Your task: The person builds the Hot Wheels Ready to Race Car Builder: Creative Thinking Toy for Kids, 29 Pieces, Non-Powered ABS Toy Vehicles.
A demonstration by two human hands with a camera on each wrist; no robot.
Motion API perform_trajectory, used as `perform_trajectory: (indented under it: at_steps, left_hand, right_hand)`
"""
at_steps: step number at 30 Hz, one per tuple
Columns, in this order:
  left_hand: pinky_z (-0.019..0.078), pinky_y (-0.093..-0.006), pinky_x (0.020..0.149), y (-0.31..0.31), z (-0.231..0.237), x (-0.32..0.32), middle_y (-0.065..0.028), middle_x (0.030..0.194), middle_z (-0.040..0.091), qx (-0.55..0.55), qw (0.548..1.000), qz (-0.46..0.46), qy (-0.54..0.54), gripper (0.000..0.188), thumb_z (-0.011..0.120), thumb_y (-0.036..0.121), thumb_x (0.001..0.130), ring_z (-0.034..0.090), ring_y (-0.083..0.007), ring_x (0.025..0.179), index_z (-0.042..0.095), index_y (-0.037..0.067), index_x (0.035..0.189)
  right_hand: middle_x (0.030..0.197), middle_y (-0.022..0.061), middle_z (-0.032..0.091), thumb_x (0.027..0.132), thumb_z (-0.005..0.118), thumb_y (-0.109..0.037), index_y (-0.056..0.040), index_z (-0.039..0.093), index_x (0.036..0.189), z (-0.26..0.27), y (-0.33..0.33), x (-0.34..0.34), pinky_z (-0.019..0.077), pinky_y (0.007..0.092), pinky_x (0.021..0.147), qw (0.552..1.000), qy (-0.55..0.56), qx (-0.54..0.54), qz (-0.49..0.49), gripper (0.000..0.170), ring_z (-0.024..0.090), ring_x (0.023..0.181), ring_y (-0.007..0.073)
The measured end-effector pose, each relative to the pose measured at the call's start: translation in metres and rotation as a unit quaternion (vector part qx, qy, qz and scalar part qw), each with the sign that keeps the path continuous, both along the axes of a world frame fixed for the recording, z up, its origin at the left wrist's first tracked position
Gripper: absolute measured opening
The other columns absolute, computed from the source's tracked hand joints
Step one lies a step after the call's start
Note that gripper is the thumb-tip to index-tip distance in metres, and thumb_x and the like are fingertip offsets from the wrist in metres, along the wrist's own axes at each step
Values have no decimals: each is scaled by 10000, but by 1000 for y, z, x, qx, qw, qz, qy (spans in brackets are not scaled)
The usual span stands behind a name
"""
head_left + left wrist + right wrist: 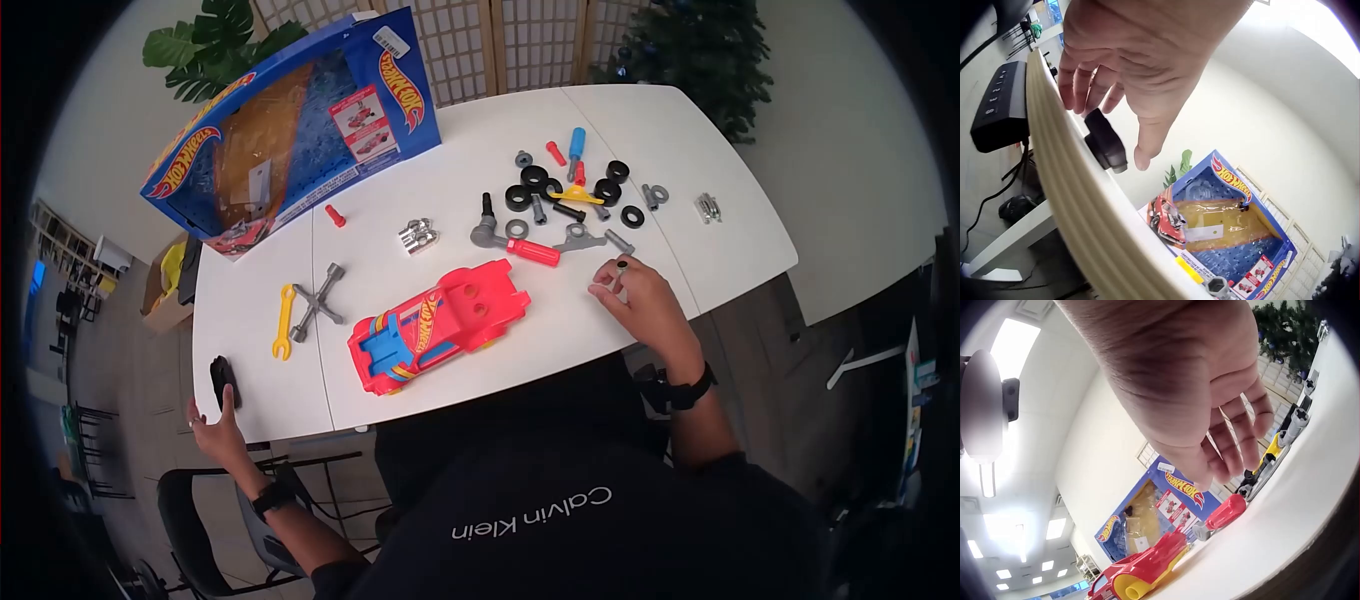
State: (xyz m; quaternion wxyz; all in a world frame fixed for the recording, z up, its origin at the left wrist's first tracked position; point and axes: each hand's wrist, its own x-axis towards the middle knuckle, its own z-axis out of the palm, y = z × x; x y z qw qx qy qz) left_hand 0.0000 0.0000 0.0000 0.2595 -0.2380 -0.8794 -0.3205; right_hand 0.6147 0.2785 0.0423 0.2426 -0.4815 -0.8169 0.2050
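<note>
At the table's left edge my left hand (220,438) reaches beside a small black object (221,383), its thumb alongside it. In the left wrist view that black object (1105,142) stands between the thumb and the loosely bent fingers, with a gap to the thumb; its kind is unclear. My right hand (643,305) hovers at the right front of the table, fingers loosely curled and holding nothing. Nearest to it are a grey bolt (619,242) and a screwdriver with a red handle (535,252). Between the hands sits a red toy car body (450,320) with a blue bed.
A yellow wrench (283,325) and a grey cross-shaped lug wrench (318,304) lie left of the car. Behind stands a blue toy box (300,140). Black tyres (534,179), bolts and a blue screwdriver (577,145) spread at the back, near chrome parts (418,236).
</note>
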Motion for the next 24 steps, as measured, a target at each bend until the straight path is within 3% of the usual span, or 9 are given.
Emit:
perform_trajectory:
  at_steps: [2,4,6,8,10,14,16,20,24]
  left_hand:
    - [521,-426,1039,32,45,63,-158,1303,724,5,999,44,-9,717,926,363,827,684,-306,1179,649,-24,1364]
    - [513,-430,1030,58,69,115,-143,1289,723,90,978,-186,-39,580,902,245,855,676,-319,1170,663,-1,1323]
    - [514,-423,1010,81,86,173,-145,1281,712,-15,931,-356,-81,502,887,146,842,676,-326,1147,674,18,1278]
    - [511,-431,1019,105,93,216,-152,1277,703,-55,847,-523,-74,539,915,158,791,659,-332,1175,685,29,1262]
    - [500,-431,1056,129,89,241,-163,1318,670,-95,798,-585,-111,639,948,198,747,609,-350,1265,678,40,1304]
    - [462,-466,1128,162,71,265,-166,1405,619,-181,751,-627,-101,865,988,279,690,565,-356,1322,578,44,1414]
    - [401,-503,1170,173,57,271,-164,1449,575,-253,775,-578,-38,1042,1008,390,625,508,-385,1362,518,64,1486]
    - [371,-506,1174,183,51,277,-156,1436,578,-286,778,-557,-50,1084,1000,420,602,519,-393,1338,508,81,1506]
    - [369,-484,1162,184,52,275,-151,1410,581,-289,773,-559,-82,1041,975,343,609,534,-394,1308,512,103,1509]
  right_hand:
    - [976,124,672,942,771,-231,-37,725,1020,-6,0,-1,566,401,762,1000,-16,-7,-10,215,693,839,289]
    - [1014,119,679,934,776,-248,-43,703,1017,-13,-2,-6,568,422,778,999,-47,-15,6,232,708,889,301]
    - [1024,122,681,929,783,-257,-48,680,1030,-15,-5,-14,566,432,796,997,-73,-39,1,254,711,914,312]
    - [1035,124,682,924,790,-266,-52,656,1043,-18,-1,-21,563,442,813,993,-98,-62,-4,279,713,939,322]
    - [1012,138,687,905,813,-296,-65,592,1066,-26,4,-26,549,446,829,993,-103,-57,-5,359,704,937,342]
    - [841,110,604,870,851,-345,-79,578,1048,-16,19,-23,500,390,694,990,-75,-123,1,421,636,746,292]
    - [843,139,637,862,859,-357,-77,544,1049,-15,27,-19,496,395,713,981,-112,-151,39,461,657,813,315]
    - [896,163,668,855,865,-361,-76,535,1038,-25,32,-17,499,420,753,985,-89,-139,55,473,673,880,342]
    - [977,150,694,857,849,-404,-68,538,1046,-21,34,-18,510,450,814,977,-123,-160,66,495,680,976,361]
